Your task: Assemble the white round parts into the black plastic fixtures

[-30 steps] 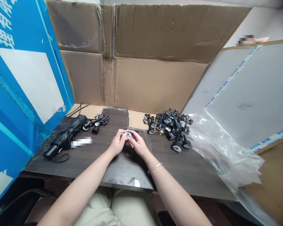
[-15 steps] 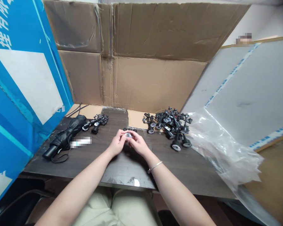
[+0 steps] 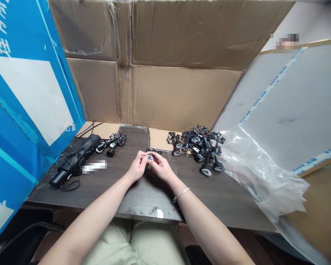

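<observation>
**Small round part held in a narrow two-handed pinch**

The silver-faced small round part is gripped between the fingertips of the left hand and the right hand – a narrow hold, with the two hands almost meeting around it – over the middle of a dark tabletop. A small black fitting is laid just behind the hands. A thin silver bangle is worn on the right wrist.

To the right, a large heap of black fittings with round silver ends is piled near a crumpled clear plastic bag. To the left, a smaller cluster of black fittings is placed beside a folded black umbrella, and a pale strip is blurred beyond recognition. The far edge is backed by a cardboard sheet, and a blue printed board is stood along the left side.
</observation>
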{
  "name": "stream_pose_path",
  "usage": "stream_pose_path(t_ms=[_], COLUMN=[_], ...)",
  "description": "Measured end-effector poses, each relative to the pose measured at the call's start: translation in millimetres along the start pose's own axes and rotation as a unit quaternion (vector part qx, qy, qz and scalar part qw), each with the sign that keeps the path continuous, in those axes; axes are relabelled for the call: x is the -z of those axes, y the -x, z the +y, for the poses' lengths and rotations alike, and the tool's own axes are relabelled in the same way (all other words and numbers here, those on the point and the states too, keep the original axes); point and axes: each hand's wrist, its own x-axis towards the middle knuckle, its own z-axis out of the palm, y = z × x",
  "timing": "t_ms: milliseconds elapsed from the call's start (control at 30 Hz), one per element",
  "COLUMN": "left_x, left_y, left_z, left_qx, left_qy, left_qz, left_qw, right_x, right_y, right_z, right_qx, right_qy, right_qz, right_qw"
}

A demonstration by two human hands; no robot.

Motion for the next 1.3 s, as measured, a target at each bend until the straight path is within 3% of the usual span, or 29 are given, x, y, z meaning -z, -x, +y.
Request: stream_pose_path(t_ms=[267,467,800,1100,1300], left_x=[0.6,2.8,1.3,3.4,1.1], left_y=[-0.9,1.5,1.6,5.1,4.0], left_z=[15.8,27.3,20.8,9.0,8.4], left_qx=[0.022,0.043,0.061,0.004,-0.014], left_qy=[0.058,0.076,0.088,-0.041,-0.026], left_qz=[0.037,0.021,0.014,-0.033,-0.032], left_qw=[0.997,0.996,0.994,0.999,0.999], right_x=[-2.5,-2.3,-2.9,-0.2,-2.2], right_y=[-2.0,-0.3,-0.1,-0.2,0.8], right_z=[-6.7,-7.2,-8.8,-8.0,-8.9], right_qx=[0.016,-0.013,-0.035,-0.078,-0.087], right_qy=[-0.073,-0.112,-0.114,-0.127,-0.117], right_qz=[-0.015,-0.018,-0.003,-0.002,0.001], right_qw=[0.997,0.993,0.993,0.989,0.989])
